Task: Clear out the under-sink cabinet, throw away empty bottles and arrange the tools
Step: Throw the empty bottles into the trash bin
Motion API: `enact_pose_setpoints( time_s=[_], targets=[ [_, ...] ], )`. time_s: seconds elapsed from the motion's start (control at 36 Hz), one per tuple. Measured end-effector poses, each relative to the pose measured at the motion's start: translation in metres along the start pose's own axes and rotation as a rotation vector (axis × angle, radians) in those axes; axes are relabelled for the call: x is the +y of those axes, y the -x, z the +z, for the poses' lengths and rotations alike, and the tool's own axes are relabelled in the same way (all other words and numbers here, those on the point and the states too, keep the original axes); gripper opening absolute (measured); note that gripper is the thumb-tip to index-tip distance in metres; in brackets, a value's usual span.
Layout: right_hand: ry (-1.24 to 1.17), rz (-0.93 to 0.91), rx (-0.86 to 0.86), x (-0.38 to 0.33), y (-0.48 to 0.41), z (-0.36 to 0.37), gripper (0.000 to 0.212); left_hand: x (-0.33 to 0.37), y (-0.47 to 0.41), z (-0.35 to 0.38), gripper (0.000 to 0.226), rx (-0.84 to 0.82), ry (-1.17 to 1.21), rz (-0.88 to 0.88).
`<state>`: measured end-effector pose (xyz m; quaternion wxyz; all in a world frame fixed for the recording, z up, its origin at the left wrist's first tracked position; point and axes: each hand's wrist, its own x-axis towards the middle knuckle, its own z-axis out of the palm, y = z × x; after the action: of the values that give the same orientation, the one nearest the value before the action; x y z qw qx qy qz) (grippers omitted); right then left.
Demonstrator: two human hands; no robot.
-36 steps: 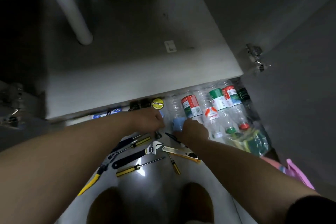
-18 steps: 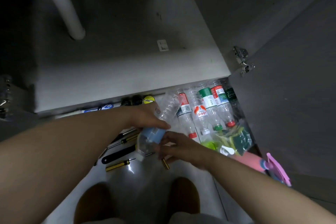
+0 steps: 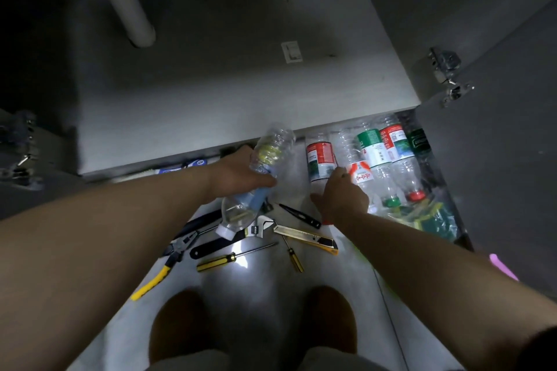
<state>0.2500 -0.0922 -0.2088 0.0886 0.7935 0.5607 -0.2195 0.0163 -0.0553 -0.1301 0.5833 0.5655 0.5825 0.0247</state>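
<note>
Left hand [image 3: 241, 175] grips clear bottle [image 3: 241, 211], cap pointing toward person; right hand [image 3: 343, 202] grip unclear

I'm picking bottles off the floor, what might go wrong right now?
Your left hand holds the clear bottle tilted above the wrench; it may slip and fall there.
Your right hand works beside the utility knife; whether its blade is out is unclear, so a cut is possible.
Pulling the red-labelled bottle may roll the neighbouring bottles.

— How was the place?
— Dim. A grey cabinet [image 3: 211, 84] stood open, a white pipe [image 3: 126, 3] meeting its base at left, a hinge [image 3: 444, 65] by its right door [image 3: 497, 159].
— The floor [image 3: 271, 304]?
— Pale, with one bright glare.
</note>
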Motion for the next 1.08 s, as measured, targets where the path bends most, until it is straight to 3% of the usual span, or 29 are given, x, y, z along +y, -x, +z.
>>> enact_pose_setpoints(
  time_s=[0.11, 0.25, 0.33, 0.42, 0.5, 0.64, 0.75, 0.92, 1.08],
  targets=[
    [-0.062, 0.035, -0.026, -0.002, 0.004, 0.008, 0.091, -0.005, -0.002, 0.004, 0.057, 0.004, -0.066, -0.067],
    [-0.292, 0.086, -0.072, 0.004, 0.016, -0.013, 0.098, 0.015, 0.007, 0.001, 0.057, -0.038, -0.108, -0.064],
    [-0.404, 0.085, -0.07, 0.013, 0.035, -0.038, 0.083, 0.043, 0.02, -0.002, 0.049, -0.034, -0.19, -0.011],
    [-0.662, 0.074, -0.1, 0.026, 0.063, -0.068, 0.06, 0.079, 0.043, 0.001, 0.052, -0.001, -0.319, 0.012],
    [-0.83, 0.086, -0.095, 0.048, 0.096, -0.102, 0.056, 0.119, 0.07, 0.012, 0.046, 0.063, -0.368, 0.126],
    [-0.909, 0.11, 0.054, 0.097, 0.16, -0.152, 0.047, 0.186, 0.118, 0.05, 0.045, 0.141, -0.316, 0.258],
    [-0.943, 0.13, 0.141, 0.146, 0.219, -0.186, 0.037, 0.228, 0.152, 0.092, 0.048, 0.074, -0.141, 0.31],
    [-1.035, 0.162, 0.188, 0.223, 0.313, -0.229, 0.038, 0.276, 0.203, 0.165, 0.065, -0.131, -0.104, 0.311],
    [-0.901, 0.233, 0.12, 0.303, 0.403, -0.262, 0.027, 0.296, 0.247, 0.24, 0.075, -0.345, -0.059, 0.253]
  ],
)
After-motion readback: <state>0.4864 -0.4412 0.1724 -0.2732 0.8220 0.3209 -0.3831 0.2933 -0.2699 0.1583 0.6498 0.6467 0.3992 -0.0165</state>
